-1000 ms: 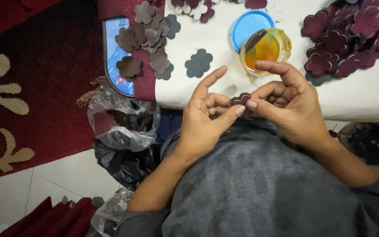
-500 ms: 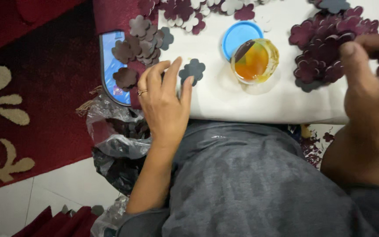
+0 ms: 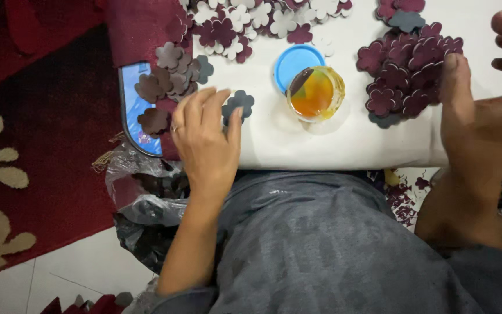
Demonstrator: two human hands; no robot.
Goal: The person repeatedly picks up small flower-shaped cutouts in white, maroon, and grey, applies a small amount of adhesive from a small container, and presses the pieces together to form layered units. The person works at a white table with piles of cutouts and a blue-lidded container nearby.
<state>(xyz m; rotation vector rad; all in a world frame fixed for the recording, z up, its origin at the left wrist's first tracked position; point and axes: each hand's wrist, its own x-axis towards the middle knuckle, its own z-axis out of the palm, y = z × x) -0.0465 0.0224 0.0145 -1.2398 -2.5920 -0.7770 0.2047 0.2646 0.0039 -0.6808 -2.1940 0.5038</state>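
Fingers [image 3: 216,107] of the left hand [image 3: 204,142] lie flat and spread, gripping nothing, tips touching a matte dark grey scalloped flower cutout [image 3: 238,103] on the smooth white board [image 3: 344,142], near its front edge. The right hand [image 3: 483,116], open and empty, hovers beside a heaped pile of maroon flower cutouts [image 3: 408,75]. Between the hands stand a translucent tub of amber glue [image 3: 315,93] and its blue lid [image 3: 293,61], with bare board in front.

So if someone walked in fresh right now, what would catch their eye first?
Probably the clear tub of orange glue in the middle of the white board, with its blue lid lying beside it. Next, the heap of maroon flower cutouts to its right, near the right hand. The left hand rests flat, fingertips on a single grey flower cutout.
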